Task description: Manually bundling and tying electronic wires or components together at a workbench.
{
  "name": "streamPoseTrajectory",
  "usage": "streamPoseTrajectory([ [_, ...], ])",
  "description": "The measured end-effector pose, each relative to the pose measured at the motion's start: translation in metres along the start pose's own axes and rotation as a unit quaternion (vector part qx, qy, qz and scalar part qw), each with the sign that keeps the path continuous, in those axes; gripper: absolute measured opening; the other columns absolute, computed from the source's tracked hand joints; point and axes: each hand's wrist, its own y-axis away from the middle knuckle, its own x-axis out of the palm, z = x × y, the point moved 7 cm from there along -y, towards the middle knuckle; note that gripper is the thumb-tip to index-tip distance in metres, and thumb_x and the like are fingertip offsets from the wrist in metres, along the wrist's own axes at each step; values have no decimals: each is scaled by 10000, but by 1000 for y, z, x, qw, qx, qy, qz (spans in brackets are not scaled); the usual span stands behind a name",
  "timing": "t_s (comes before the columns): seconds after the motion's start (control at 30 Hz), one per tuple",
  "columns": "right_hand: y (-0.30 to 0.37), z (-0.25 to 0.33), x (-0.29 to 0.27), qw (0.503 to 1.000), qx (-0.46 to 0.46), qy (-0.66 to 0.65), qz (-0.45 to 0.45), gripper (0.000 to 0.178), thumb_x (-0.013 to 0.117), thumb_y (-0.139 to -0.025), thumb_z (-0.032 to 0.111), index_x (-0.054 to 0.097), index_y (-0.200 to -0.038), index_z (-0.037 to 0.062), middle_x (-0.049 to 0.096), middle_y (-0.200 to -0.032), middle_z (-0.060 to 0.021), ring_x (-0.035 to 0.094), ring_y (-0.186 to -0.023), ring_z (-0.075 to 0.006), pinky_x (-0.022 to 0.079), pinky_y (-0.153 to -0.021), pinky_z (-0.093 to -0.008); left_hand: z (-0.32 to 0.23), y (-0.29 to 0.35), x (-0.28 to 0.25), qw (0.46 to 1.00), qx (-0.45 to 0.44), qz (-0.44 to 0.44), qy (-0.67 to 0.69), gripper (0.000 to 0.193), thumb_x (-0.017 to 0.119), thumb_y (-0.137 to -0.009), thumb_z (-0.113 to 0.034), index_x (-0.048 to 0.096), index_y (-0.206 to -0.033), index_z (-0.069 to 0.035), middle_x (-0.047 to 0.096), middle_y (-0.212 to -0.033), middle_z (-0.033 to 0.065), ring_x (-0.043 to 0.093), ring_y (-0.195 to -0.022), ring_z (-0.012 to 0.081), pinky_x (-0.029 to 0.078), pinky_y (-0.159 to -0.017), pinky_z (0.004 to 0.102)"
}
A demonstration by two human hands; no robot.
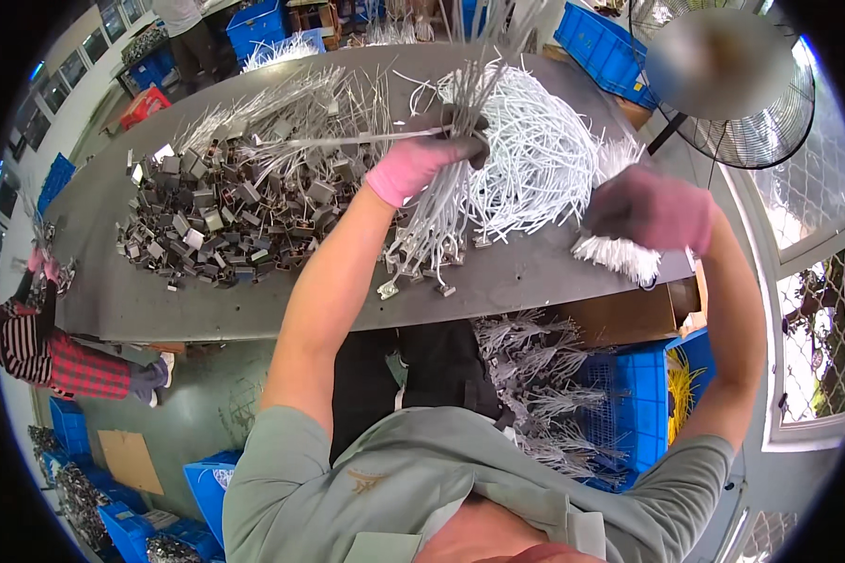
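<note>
My left hand (424, 163), in a pink glove with dark fingers, is closed around a bundle of thin wires (449, 202) above the table. The wires fan upward past my fist, and small metal pieces (422, 258) hang at their lower ends near the tabletop. A long pale strip (333, 140) runs leftward from that fist. Off to the right, my right hand (652, 208), gloved the same way, is smeared by motion over a bunch of short white strands (620, 255). Its fingers look bent, but whether they hold anything is not visible. Between the hands lies a large heap of white cords (545, 155).
Small metal blocks with wires (225, 211) cover the left of the dark table (347, 314). A black fan (789, 122) stands at the right. Below are wire bundles (545, 385) and a blue crate (638, 403). Another person (66, 352) works at the far left.
</note>
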Motion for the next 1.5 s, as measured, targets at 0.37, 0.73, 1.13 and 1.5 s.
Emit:
streamPoseTrajectory([
  [0.37,-78,26,-137,969,-51,179,-165,214,546,-723,67,698,-870,34,666,-792,-92,653,-737,-180,524,-611,-321,-6,32,101,930,-37,267,-248,191,557,-878,-124,552,-1043,-29,572,-892,67,535,-846,150,450,-763,289],
  [0.73,-107,126,-10,810,-319,304,-386,78,601,-710,143,605,-762,85,574,-748,-91,616,-787,-292,511,-721,-394,32,33,-26,515,380,-202,-741,310,437,-967,-268,537,-1158,-45,618,-1035,89,636,-897,245,499,-819,361],
  [1.13,-125,101,-53,899,-256,164,-316,147,591,-823,121,658,-945,74,630,-933,-118,623,-840,-309,502,-765,-385,-55,39,-8,946,172,-177,-212,228,685,-822,-167,616,-960,2,646,-856,59,615,-762,172,488,-696,300],
  [1.5,-117,71,-31,929,-103,146,-325,266,562,-843,124,590,-1097,50,648,-775,-167,643,-762,-350,511,-709,-425,-49,51,-12,981,95,-167,-35,199,647,-858,-98,569,-988,31,657,-853,129,639,-736,174,524,-674,279],
])
